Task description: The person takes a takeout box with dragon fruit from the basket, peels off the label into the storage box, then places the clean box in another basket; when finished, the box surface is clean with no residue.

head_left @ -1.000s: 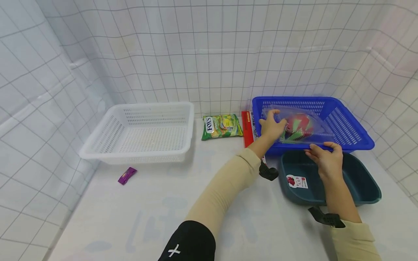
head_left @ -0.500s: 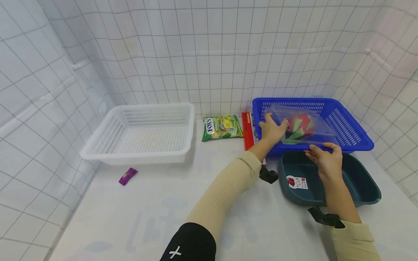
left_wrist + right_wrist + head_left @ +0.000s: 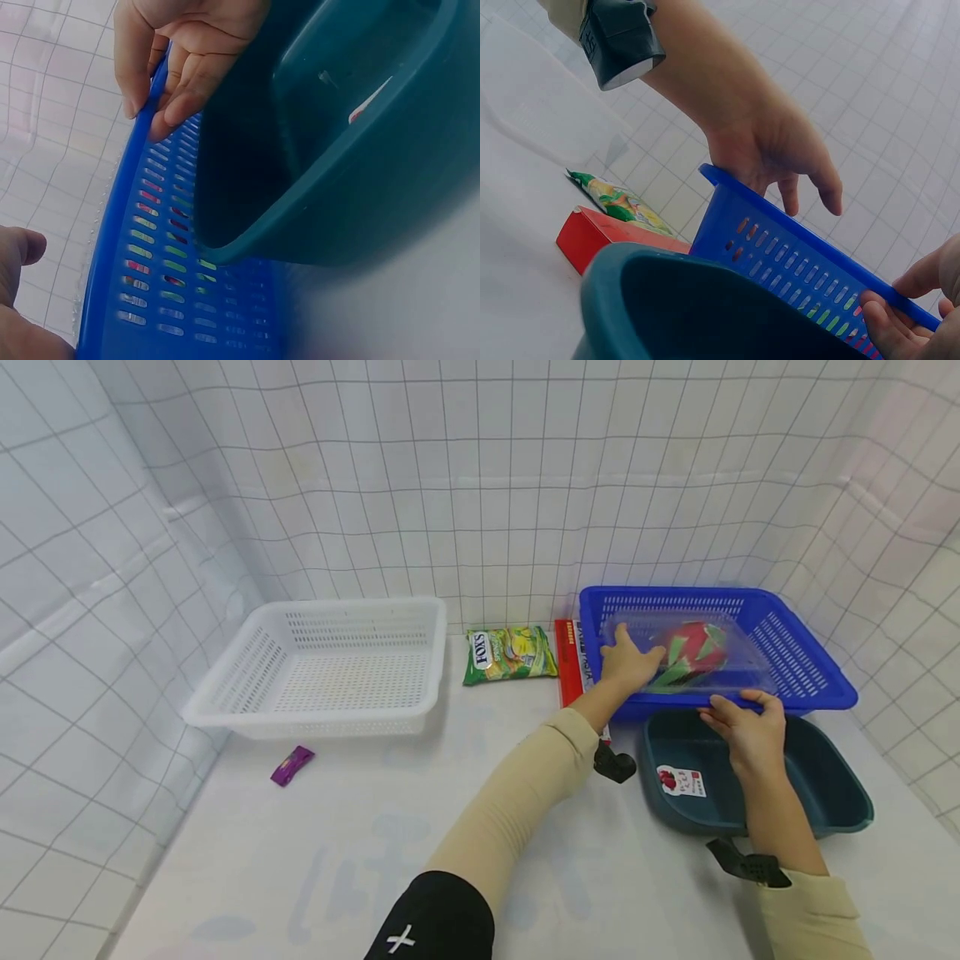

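Note:
In the head view, a clear plastic lid or box (image 3: 742, 652) lies in the blue basket (image 3: 813, 664). A red and green dragon fruit (image 3: 697, 647) shows through the plastic. My left hand (image 3: 627, 664) is over the basket's left end, fingers spread at the plastic; whether they touch it is hard to tell. At the basket's front rim, my right hand (image 3: 753, 739) pinches the edge between thumb and fingers. The left wrist view shows those right fingers (image 3: 180, 97) on both sides of the blue rim.
A dark green basin (image 3: 712, 806) stands in front of the blue basket, under the right forearm. Left of it are a red box (image 3: 570, 652) and a green FOX'S candy bag (image 3: 513, 653). A white basket (image 3: 352, 718) and a purple wrapped candy (image 3: 292, 766) are farther left.
The clear plastic has settled lower and flatter in the blue basket. My left hand has moved slightly down, its fingers less bent at the plastic. The right hand stays at the rim.

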`<state>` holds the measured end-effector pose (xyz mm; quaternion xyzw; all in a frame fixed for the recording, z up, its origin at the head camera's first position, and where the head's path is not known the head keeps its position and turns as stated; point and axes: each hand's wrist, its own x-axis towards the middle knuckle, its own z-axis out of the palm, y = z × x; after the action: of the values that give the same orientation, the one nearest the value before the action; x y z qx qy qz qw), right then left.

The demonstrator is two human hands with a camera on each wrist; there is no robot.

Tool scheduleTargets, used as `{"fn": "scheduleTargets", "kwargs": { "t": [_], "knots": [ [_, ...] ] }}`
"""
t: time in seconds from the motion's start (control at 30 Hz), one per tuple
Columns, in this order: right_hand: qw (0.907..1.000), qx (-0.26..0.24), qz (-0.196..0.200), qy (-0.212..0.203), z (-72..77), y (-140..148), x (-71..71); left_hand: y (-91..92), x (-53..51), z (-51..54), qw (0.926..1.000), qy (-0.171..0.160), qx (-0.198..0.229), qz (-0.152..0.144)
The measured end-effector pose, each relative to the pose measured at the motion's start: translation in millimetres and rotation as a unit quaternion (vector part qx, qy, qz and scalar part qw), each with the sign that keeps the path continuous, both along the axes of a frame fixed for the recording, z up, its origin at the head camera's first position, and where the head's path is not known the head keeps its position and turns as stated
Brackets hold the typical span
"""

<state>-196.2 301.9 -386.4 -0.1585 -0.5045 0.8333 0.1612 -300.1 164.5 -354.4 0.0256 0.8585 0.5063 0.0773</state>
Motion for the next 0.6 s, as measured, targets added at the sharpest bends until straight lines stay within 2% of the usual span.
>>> {"fn": "scheduleTargets", "kwargs": {
  "t": [0.3,0.43,0.6],
  "knots": [
    [1.0,-0.004,-0.002,-0.002,-1.0,-1.3,0.3,-2.8,0.5,0.6,0.9999,-0.01,0.008,-0.006],
    [0.9999,-0.009,-0.002,0.005,-0.4,-0.6,0.2,-3.6,0.9,0.6,0.9998,0.009,0.016,-0.01],
    [1.0,-0.005,-0.001,0.004,-0.1,-0.3,-0.1,-5.1,2.6,-3.0,0.9985,0.043,0.007,-0.032]
  ]
}}
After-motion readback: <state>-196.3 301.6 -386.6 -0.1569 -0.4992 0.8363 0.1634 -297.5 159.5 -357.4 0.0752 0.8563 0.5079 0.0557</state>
